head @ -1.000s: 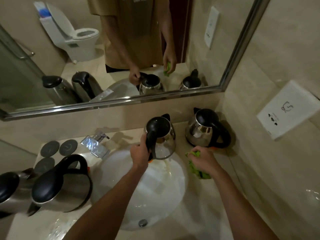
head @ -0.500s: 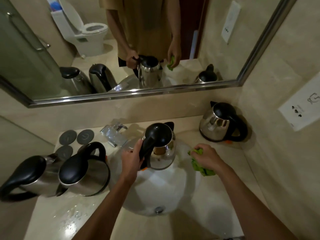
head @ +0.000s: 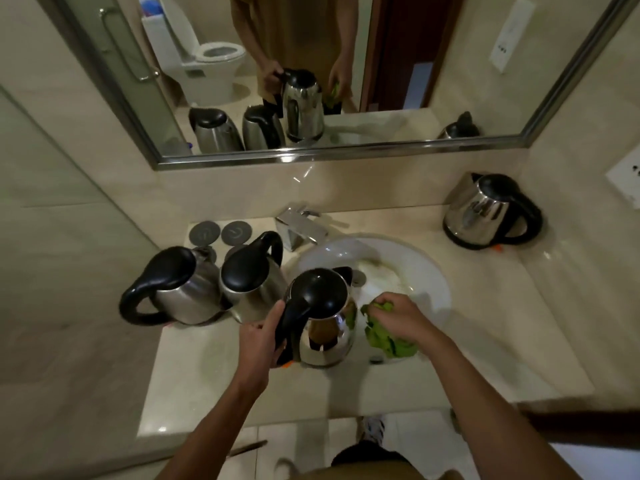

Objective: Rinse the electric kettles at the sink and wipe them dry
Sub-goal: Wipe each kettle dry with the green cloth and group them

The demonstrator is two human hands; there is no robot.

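Your left hand (head: 258,341) curls around the black handle of a shiny steel electric kettle with a black lid (head: 320,317), holding it upright over the near left edge of the round white sink basin (head: 429,271). Your right hand (head: 398,315) bunches a crumpled green cloth (head: 388,341) over the basin, just right of that kettle. Two more steel kettles with black lids (head: 207,289) stand side by side on the beige counter (head: 502,323) left of the basin. A fourth steel kettle (head: 485,209) stands at the counter's far right. The chrome tap (head: 301,226) sits behind the basin.
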